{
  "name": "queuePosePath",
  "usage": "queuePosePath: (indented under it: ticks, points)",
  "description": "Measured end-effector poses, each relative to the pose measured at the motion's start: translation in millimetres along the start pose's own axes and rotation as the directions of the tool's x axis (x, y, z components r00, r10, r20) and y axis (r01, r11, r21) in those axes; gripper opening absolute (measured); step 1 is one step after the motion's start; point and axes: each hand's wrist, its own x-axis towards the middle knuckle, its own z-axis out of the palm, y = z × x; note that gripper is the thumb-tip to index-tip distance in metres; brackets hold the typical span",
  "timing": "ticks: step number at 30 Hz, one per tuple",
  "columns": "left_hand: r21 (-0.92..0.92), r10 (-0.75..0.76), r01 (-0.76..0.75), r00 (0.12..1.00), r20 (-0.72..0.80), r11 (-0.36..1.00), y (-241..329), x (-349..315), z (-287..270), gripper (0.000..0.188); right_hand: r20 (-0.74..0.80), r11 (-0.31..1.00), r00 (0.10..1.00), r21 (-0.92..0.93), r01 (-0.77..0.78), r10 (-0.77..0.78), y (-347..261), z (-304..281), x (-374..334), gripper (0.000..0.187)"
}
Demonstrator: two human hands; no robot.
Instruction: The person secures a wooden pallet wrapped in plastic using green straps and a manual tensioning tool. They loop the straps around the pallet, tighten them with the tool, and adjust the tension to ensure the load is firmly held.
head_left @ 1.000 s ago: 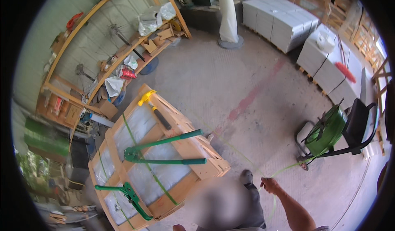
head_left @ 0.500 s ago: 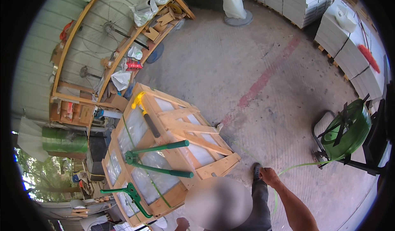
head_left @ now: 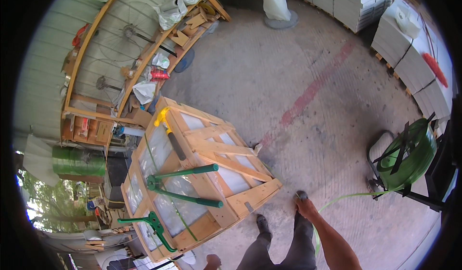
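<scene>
My right hand (head_left: 304,206) is closed low in front of my right leg, right of the crate's near corner. A green strap (head_left: 335,200) runs from the reel at the right to beside this hand and loops down behind the forearm; it appears gripped, though the fingers hide the hold. My left hand (head_left: 212,261) is closed at the lower edge, below the crate; what it holds, if anything, is hidden. The wooden crate (head_left: 226,216), with film-wrapped contents, carries a yellow-headed hammer (head_left: 174,142), a long-handled green tool (head_left: 185,186) and a green strapping tool (head_left: 155,226).
A strap reel (head_left: 409,157) on a black stand is at the right. Strapped stacks of grey-white boards (head_left: 409,53) line the far right. Wooden shelving (head_left: 139,70) with bags and fans stands at the left. A white-wrapped post (head_left: 275,3) rises from a round base at the back.
My right hand has moved slightly left and the strap's loop has shifted with it. A blurred patch over my legs is gone, and both feet now show. The crate and tools stay in place.
</scene>
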Motion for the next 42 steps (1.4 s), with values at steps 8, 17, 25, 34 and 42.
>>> queuePosePath:
  ticks: [8, 17, 25, 34, 42]
  points:
    - [0.452, 0.139, -0.145, 0.989, 0.047, 0.880, 30, -6, -8, 0.021, 0.082, 0.980, 0.995, -0.195, -0.031, 0.048, -4, 6, 11, 0.017]
    - [0.065, -0.090, 0.125, 0.914, -0.397, 0.990, 28, -29, -16, 0.014, 0.365, 0.736, 0.902, -0.541, 0.408, -0.231, -4, 57, -48, 0.023]
    - [-0.757, -0.349, -0.094, 0.919, 0.183, -0.647, 28, -83, -73, 0.014, 0.135, 0.947, 0.979, -0.303, -0.104, 0.151, -22, 171, -84, 0.057]
    - [-0.709, -0.159, -0.172, 0.984, -0.085, -0.684, -35, -67, -36, 0.011, -0.093, 0.874, 0.995, -0.485, -0.024, -0.024, 5, 276, -116, 0.045]
    - [-0.715, -0.166, -0.189, 0.981, -0.103, -0.674, -102, -43, 54, 0.012, -0.071, 0.637, 0.957, -0.760, 0.129, -0.280, 14, 404, -185, 0.020]
